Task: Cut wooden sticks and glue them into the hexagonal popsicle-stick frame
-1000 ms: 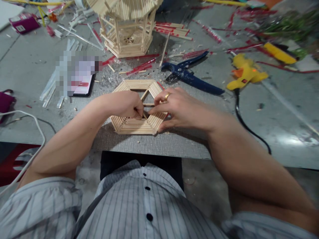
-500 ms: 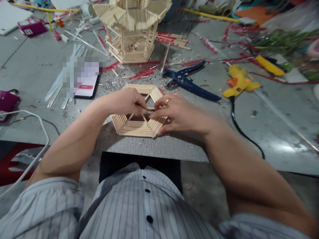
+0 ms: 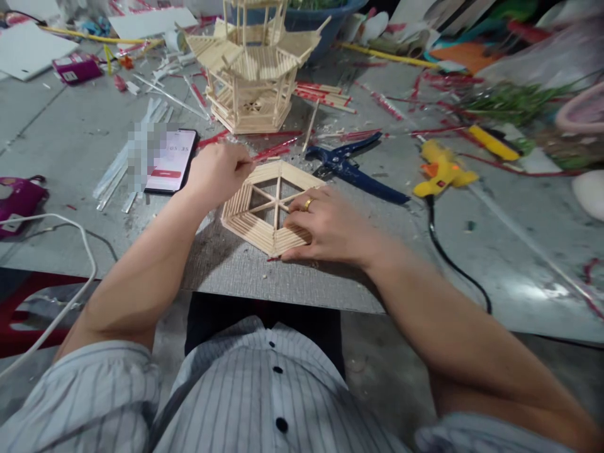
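A hexagonal frame of thin wooden sticks [image 3: 255,238], with spokes meeting at its centre, lies flat near the table's front edge. My right hand [image 3: 323,223], a ring on one finger, grips the frame's right side with thumb and fingers. Above the frame's upper left side is my left hand [image 3: 221,170], its fingers pinched together; whatever may be between the fingertips is too small to make out. Behind the frame stands a tiered wooden stick model [image 3: 250,69] with a flared roof.
Blue cutters [image 3: 353,167] and a yellow glue gun [image 3: 441,167] with a black cable lie to the right. A phone [image 3: 172,163] and clear glue sticks [image 3: 116,157] lie left. Red wrappers and sticks [image 3: 325,94] are scattered behind.
The hexagonal frame has turned, one corner now pointing toward me. My left hand has moved left and up from the frame's centre. My right hand has stayed on the right side.
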A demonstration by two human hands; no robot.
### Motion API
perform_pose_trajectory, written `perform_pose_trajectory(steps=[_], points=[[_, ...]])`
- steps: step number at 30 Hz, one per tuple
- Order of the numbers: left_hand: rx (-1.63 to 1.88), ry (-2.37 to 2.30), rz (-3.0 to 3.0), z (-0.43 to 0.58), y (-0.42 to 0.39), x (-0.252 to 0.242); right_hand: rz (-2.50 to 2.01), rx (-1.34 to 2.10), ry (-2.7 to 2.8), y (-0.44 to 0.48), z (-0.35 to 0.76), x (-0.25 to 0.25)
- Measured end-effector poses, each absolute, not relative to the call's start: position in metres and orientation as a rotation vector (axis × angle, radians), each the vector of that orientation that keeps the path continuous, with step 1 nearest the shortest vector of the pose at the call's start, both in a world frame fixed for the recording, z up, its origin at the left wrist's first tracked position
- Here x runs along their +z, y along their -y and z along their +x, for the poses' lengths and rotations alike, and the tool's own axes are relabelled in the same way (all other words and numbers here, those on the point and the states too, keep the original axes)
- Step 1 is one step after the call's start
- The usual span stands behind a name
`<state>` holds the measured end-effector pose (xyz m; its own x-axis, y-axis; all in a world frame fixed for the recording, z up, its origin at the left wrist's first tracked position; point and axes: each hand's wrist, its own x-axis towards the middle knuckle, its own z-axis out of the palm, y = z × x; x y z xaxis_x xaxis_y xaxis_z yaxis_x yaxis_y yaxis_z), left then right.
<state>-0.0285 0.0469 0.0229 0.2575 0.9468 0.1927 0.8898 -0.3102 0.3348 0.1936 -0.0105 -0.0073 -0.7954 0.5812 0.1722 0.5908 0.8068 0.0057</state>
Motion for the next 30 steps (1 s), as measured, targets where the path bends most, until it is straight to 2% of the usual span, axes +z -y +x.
perform_pose_trajectory(steps=[5, 9, 15, 20, 26, 30], points=[[0.582, -1.898, 2.322, -0.028, -0.047, 0.024, -1.005, -0.140, 2.761, 0.014, 0.183, -0.013], [0.623, -1.966, 2.302, -0.030, -0.049, 0.023, -0.899, 0.034, 2.593, 0.011, 0.185, -0.017], [0.683, -2.011, 2.280, -0.031, -0.051, 0.019, -1.224, 0.112, 2.153, -0.004, 0.210, -0.014], [0.711, -1.993, 2.327, -0.029, -0.050, 0.018, -1.280, 0.188, 2.035, -0.014, 0.217, -0.017], [0.678, -1.939, 2.374, -0.029, -0.048, 0.018, -1.391, 0.086, 1.959, -0.028, 0.224, -0.021], [0.647, -1.911, 2.408, -0.031, -0.049, 0.015, -1.625, 0.002, 1.952, -0.042, 0.230, -0.003]])
